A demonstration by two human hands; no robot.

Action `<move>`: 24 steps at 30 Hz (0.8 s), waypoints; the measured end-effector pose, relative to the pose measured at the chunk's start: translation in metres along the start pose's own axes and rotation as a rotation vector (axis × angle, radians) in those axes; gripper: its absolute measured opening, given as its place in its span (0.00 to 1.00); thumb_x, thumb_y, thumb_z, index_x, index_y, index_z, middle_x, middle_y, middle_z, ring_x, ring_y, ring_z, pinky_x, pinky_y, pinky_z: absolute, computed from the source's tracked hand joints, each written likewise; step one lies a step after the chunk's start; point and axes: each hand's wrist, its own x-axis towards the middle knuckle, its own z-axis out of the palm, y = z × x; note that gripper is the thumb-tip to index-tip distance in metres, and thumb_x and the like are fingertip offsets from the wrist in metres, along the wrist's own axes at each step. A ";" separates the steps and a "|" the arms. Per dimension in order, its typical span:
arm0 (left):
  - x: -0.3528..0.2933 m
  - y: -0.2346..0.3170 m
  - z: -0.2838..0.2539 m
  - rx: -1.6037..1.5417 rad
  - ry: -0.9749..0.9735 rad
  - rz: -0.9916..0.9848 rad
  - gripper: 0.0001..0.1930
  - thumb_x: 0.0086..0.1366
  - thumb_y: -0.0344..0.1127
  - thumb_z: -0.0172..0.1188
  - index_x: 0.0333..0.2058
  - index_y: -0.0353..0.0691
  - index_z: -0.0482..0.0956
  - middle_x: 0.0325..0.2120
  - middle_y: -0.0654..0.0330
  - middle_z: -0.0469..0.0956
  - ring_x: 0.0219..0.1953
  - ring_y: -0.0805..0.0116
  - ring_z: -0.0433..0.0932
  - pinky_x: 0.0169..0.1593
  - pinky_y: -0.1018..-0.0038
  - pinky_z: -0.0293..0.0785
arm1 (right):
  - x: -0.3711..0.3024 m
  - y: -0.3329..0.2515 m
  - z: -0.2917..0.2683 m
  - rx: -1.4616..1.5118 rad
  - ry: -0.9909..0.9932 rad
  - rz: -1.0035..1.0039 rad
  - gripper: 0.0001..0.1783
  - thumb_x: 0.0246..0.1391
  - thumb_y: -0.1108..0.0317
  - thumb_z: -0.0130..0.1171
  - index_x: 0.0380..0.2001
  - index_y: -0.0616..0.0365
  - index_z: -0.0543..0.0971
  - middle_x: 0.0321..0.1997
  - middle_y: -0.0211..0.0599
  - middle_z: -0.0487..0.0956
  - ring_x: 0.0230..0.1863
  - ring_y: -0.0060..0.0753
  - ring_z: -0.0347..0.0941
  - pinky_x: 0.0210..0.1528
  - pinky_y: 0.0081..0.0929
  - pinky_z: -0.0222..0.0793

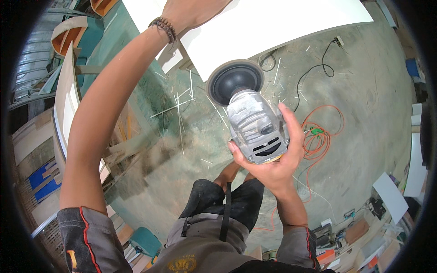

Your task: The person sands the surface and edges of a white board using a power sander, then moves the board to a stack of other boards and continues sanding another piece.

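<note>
Sander point(255, 123) held round its body in the right hand point(275, 170), likely to keep clear of the round pad point(236, 81) ahead; cannot tell the hold of the left hand point(195, 12), over the white board point(277, 22) beyond.

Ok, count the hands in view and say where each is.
2: the left hand over the white board, partly cut off by the top edge; the right hand gripping the grey power tool. No others show.

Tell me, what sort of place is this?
Probably a woodworking or furniture workshop: the right hand holds a power tool with a round disc, thin pale strips litter the floor, and curved wooden-looking pieces stand at upper left.
</note>
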 end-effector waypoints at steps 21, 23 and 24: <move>0.004 0.007 -0.002 0.017 -0.006 -0.015 0.32 0.73 0.54 0.52 0.64 0.34 0.73 0.66 0.41 0.69 0.70 0.46 0.65 0.73 0.58 0.58 | 0.013 0.018 -0.017 0.090 0.072 0.093 0.58 0.36 0.60 0.85 0.67 0.67 0.62 0.66 0.49 0.66 0.65 0.43 0.68 0.65 0.38 0.68; 0.006 0.008 -0.001 0.020 0.001 -0.006 0.32 0.73 0.54 0.52 0.64 0.35 0.73 0.66 0.41 0.69 0.70 0.46 0.65 0.73 0.58 0.58 | 0.014 0.017 -0.018 0.055 0.065 0.073 0.58 0.36 0.60 0.85 0.67 0.67 0.62 0.66 0.48 0.66 0.64 0.43 0.68 0.65 0.38 0.68; 0.004 0.008 -0.002 0.022 -0.003 -0.015 0.32 0.73 0.54 0.52 0.64 0.35 0.74 0.66 0.41 0.69 0.70 0.46 0.65 0.73 0.58 0.58 | 0.014 0.017 -0.018 0.043 0.061 0.063 0.58 0.36 0.60 0.85 0.67 0.67 0.62 0.65 0.48 0.66 0.64 0.43 0.68 0.65 0.38 0.68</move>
